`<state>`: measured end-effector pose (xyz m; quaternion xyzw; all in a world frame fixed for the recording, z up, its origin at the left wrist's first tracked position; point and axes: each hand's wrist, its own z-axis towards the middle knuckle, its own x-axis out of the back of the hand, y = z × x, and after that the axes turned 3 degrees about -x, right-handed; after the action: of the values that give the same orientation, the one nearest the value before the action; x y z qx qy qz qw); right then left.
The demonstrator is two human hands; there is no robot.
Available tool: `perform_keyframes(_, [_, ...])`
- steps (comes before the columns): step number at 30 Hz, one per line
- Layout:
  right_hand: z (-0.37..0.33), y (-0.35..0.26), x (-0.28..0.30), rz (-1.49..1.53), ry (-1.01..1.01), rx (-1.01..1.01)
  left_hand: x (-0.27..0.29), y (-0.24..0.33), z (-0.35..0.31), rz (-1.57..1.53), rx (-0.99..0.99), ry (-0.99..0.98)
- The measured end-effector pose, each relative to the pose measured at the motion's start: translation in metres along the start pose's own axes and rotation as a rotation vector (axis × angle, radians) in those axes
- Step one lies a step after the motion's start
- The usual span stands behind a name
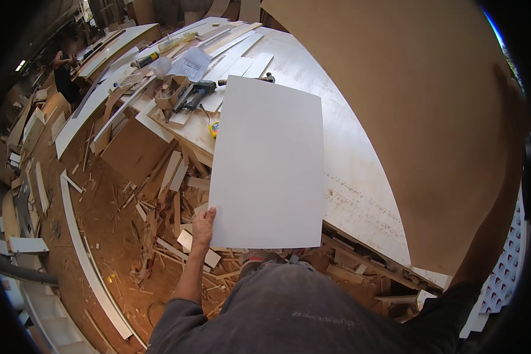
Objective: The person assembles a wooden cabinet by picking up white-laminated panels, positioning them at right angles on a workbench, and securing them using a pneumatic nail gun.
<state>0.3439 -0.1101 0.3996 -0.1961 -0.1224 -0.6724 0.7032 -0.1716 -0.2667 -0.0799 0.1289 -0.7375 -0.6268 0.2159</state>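
My left hand (203,227) is closed on the lower left edge of a white rectangular panel (268,165), with the thumb on its face. The panel is raised in front of me and hides part of the workbench (354,189) behind it. On the right, a large brown board (407,118) stands tilted and fills the upper right. My right hand (507,91), in shadow, grips the board's far right edge, its arm running up along that side. Just past the white panel's left edge lie a yellow tape measure (213,129) and a nail gun (196,94).
A hammer (269,78) shows partly behind the panel. White strips (242,53), a paper sheet (190,64) and a cardboard box (172,91) lie on the bench. Wood offcuts (174,177) litter the floor beside a long white strip (82,248). Another person (66,76) stands at the far left.
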Motion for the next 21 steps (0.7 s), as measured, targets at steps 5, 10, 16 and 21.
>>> perform_keyframes(5, [-0.039,-0.068,-0.031,0.042,-0.244,-0.183,0.100,-0.011,-0.013,-0.043,-0.081,0.144])
perform_keyframes(10, [-0.089,-0.101,-0.082,0.052,-0.439,0.002,0.154,0.021,-0.050,-0.023,-0.068,0.409])
perform_keyframes(16, [-0.145,-0.105,-0.133,0.040,-0.514,0.136,0.185,0.019,-0.068,-0.082,-0.002,0.650])
perform_keyframes(21, [-0.164,-0.150,-0.150,0.152,-0.679,0.195,0.187,0.009,-0.050,-0.196,-0.054,0.722])
